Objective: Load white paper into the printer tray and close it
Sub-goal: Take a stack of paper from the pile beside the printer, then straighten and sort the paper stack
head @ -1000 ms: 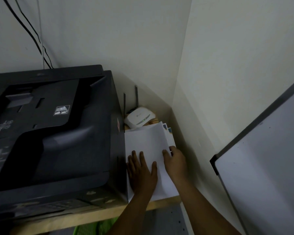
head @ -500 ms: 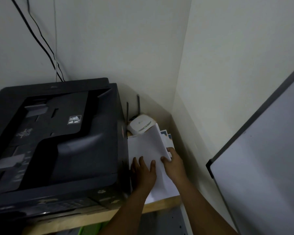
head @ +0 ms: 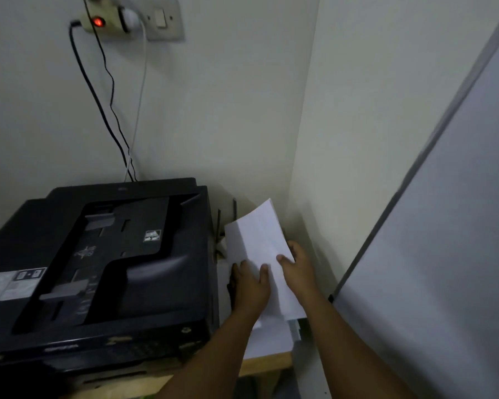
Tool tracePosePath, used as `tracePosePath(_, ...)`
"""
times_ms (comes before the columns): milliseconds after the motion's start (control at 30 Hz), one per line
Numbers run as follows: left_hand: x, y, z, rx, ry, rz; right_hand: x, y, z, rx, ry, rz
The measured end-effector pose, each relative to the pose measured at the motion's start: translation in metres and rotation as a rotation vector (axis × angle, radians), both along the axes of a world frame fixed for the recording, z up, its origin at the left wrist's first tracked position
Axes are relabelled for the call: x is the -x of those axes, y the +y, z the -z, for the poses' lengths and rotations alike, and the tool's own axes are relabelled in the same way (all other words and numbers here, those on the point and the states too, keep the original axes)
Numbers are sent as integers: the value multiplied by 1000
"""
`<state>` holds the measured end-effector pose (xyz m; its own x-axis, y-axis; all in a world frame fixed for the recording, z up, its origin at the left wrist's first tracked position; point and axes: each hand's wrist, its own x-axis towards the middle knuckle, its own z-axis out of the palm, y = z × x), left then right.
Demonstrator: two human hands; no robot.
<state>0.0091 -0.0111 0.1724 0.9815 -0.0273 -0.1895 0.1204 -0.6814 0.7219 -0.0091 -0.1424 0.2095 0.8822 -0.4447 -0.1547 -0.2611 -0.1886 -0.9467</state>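
Observation:
A black printer (head: 104,263) fills the left of the wooden shelf; its paper tray is not visible. To its right, in the corner, both hands hold a sheaf of white paper (head: 257,237) raised at its far end off a lower pile of white sheets (head: 271,341). My left hand (head: 251,286) grips the sheaf's near left part, thumb on top. My right hand (head: 298,269) holds the right edge, thumb over the sheet.
A wooden shelf edge (head: 265,365) runs below the pile. Walls meet in a corner just behind the paper. A large whiteboard (head: 444,254) leans at the right. Cables (head: 107,110) hang from a wall socket with a red light (head: 98,22). Two router antennas (head: 234,210) stand behind the paper.
The sheaf's far end has risen off the pile and now hides the white router. The view has tilted upward, bringing the wall socket into sight.

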Motion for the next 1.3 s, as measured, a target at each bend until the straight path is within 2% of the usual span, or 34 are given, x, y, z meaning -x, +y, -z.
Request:
tracePosePath(167, -26, -7, -84, 62, -198, -31, -20, -4, -83, 87, -117, 0)
tracePosePath(333, -63, 26, -162, 152, -344, -85, -38, 7, -163, 155, -302, 14)
tracePosePath(433, -85, 64, -202, 296, -406, -148, -45, 26, -202, 86, -391, 3)
tracePosePath(533, -104, 115, -236, 523, -327, -211, -48, 57, -226, 11, -459, -46)
tracePosePath(667, -114, 205, -268, 760, -175, -215, -53, 119, -238, -59, -534, -129)
tracePosePath(800, -111, 298, -285, 759, -64, -187, -59, 199, -239, -139, -565, -199)
tracePosePath(900, -102, 358, -290, 760, -180, -111, -66, 262, -234, -172, -578, -262)
tracePosePath(1067, -97, 435, -286, 769, -388, -165, -80, 347, -219, -222, -567, -358)
tracePosePath(1300, -110, 510, -262, 737, -383, -212, -97, 423, -194, -206, -496, -407)
